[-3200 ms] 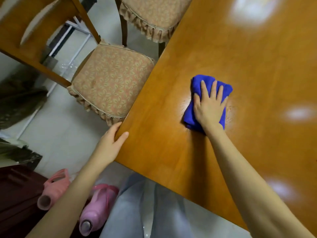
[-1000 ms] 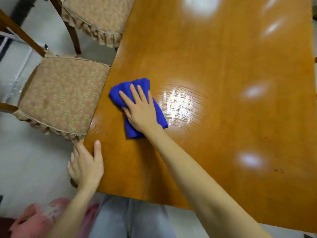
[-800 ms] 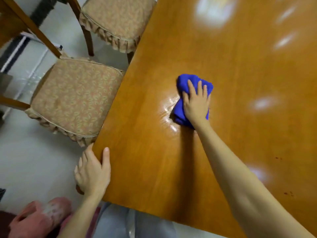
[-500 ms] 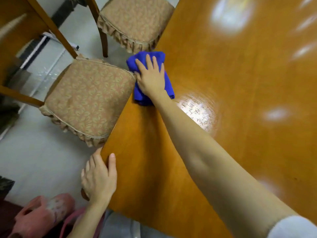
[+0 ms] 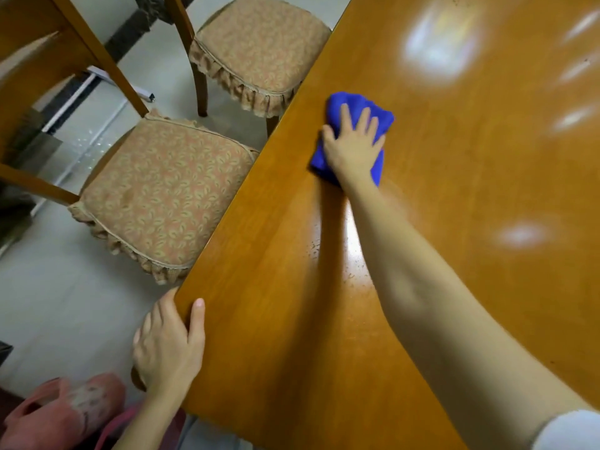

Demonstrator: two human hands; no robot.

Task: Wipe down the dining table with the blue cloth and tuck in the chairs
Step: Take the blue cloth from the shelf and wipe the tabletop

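Observation:
The glossy wooden dining table (image 5: 454, 196) fills the right side of the head view. On it lies the folded blue cloth (image 5: 380, 116), a little in from the left edge. My right hand (image 5: 352, 147) presses flat on the cloth with straight, spread fingers. My left hand (image 5: 168, 345) grips the table's near left corner, thumb on top and fingers curled under the edge. Two cushioned wooden chairs stand along the left side: the nearer chair (image 5: 162, 196) and the farther chair (image 5: 259, 50), both pulled out so most of each seat shows.
Pink slippers (image 5: 61, 414) lie on the pale tiled floor (image 5: 58, 303) at the lower left, beside my legs. A white metal frame (image 5: 81, 99) stands behind the nearer chair's back. A damp streak shines on the tabletop beside my right forearm.
My right hand has slid the blue cloth from the table's left edge to the right, farther onto the tabletop. My left hand has stayed on the corner.

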